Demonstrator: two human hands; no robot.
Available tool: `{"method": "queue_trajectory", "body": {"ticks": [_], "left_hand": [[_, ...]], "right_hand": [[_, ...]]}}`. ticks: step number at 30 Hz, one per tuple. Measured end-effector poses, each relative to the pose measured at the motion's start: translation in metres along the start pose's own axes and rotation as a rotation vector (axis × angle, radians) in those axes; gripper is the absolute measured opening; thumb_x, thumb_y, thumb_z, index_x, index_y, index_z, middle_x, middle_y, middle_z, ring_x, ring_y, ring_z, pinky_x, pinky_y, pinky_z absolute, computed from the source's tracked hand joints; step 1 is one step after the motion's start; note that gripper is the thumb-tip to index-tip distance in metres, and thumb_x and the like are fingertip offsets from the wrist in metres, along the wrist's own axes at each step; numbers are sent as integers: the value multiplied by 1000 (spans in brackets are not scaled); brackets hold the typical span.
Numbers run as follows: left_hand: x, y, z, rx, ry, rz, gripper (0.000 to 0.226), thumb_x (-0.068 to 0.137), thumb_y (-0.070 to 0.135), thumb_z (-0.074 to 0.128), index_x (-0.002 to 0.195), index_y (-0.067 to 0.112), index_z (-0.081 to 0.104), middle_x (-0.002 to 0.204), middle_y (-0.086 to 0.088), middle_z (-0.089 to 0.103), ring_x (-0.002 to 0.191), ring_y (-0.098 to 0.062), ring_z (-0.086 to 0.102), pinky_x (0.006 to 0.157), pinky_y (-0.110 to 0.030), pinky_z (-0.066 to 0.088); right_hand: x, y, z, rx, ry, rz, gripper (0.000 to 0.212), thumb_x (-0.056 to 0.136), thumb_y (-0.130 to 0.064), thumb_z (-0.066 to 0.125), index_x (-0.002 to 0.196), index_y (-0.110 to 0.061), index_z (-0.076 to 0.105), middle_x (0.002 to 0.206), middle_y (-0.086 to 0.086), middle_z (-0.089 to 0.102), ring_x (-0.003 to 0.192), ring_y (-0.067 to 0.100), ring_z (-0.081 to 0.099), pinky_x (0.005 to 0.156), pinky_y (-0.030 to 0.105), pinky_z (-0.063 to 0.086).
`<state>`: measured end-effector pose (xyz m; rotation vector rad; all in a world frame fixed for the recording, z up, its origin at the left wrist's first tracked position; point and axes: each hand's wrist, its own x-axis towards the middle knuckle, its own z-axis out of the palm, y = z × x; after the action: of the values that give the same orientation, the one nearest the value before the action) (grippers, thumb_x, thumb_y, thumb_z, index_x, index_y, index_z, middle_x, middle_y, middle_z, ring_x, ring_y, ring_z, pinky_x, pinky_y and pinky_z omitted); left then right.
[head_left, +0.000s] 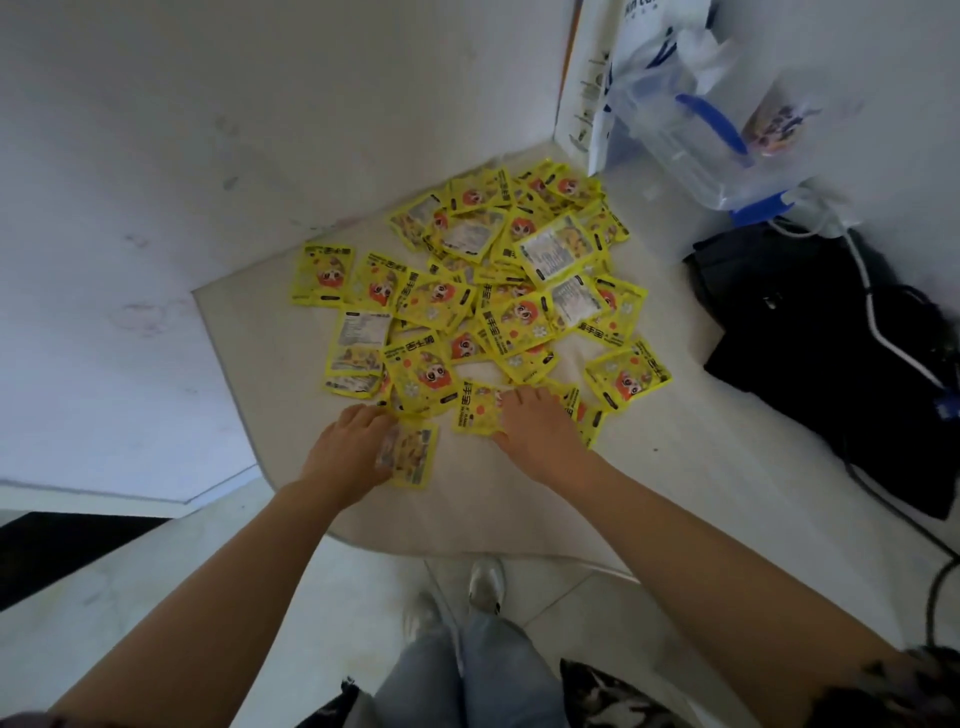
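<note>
Pinching a flat, glossy yellow packet (413, 457), the left hand (350, 449) curls; the right hand (540, 423) lies spread on the crinkly pile (493, 270), near edge

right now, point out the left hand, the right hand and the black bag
left hand (347, 447), head view, back of the hand
right hand (540, 426), head view, back of the hand
black bag (779, 317), head view, its dark top fabric

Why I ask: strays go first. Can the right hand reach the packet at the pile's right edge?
Probably yes: that packet lies uncovered just beyond the right hand, nothing standing over it.
</note>
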<state>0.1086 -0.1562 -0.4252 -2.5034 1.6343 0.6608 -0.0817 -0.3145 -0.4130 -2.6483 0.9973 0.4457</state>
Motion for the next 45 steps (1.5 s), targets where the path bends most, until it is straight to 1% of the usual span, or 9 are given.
{"method": "queue_trajectory", "body": {"ticks": [4,9,15,21,26,31,34,39,45], "left_hand": [[12,-2,-2,22,-10,70,75,74,39,76,139,21,43,141,0,41,133,-23,33,104,-36,37],[17,-13,-2,78,-34,173,75,66,39,80,132,18,50,132,-3,50,122,-28,43,96,-40,44],[17,-14,-4,132,-1,191,82,39,38,92,111,15,59,109,-6,59,95,-30,57,76,-38,51],[13,-15,-9,80,-80,192,56,46,31,91,89,11,62,103,-10,57,73,-31,62,61,-31,44],[21,-14,-18,14,-83,208,43,76,35,74,107,13,53,114,-3,52,99,-27,57,72,-30,33],[47,-8,-48,-178,-36,156,39,75,30,76,98,12,51,100,-7,60,97,-29,57,76,-36,43],[71,0,-66,-68,-30,170,42,76,36,75,101,15,49,107,-6,58,105,-28,52,83,-37,39],[112,9,-74,190,-100,327,65,79,40,71,130,12,44,144,-4,36,134,-26,29,104,-40,32],[129,17,-73,402,-164,531,73,80,33,70,143,19,36,154,4,27,146,-19,11,115,-40,17]], "right_hand": [[21,-5,2,-49,66,23,47,95,-30,52,134,-6,41,136,14,44,121,35,44,96,43,43],[37,-10,2,-79,16,22,66,92,-29,59,146,-12,25,148,13,34,135,40,28,106,46,34],[45,-21,0,-132,-2,48,48,87,-18,61,130,-7,42,129,16,46,123,37,38,102,44,35],[40,-28,-2,-119,28,57,37,88,-16,59,120,-5,45,123,19,43,110,38,45,89,44,42],[31,-26,-1,-44,-71,20,55,83,-30,69,126,-12,38,124,11,45,110,32,52,86,44,43],[24,-5,-15,80,-42,88,58,84,-39,66,128,-14,38,123,6,51,108,31,54,82,42,43],[23,18,-24,101,-30,151,59,83,-42,68,127,-14,40,120,6,50,105,29,53,79,40,45],[22,41,-20,92,-45,211,63,84,-42,64,134,-12,38,124,11,42,110,29,45,84,36,48],[22,44,-18,50,-71,198,62,82,-44,66,131,-13,43,131,11,46,125,35,35,98,42,39]]}}
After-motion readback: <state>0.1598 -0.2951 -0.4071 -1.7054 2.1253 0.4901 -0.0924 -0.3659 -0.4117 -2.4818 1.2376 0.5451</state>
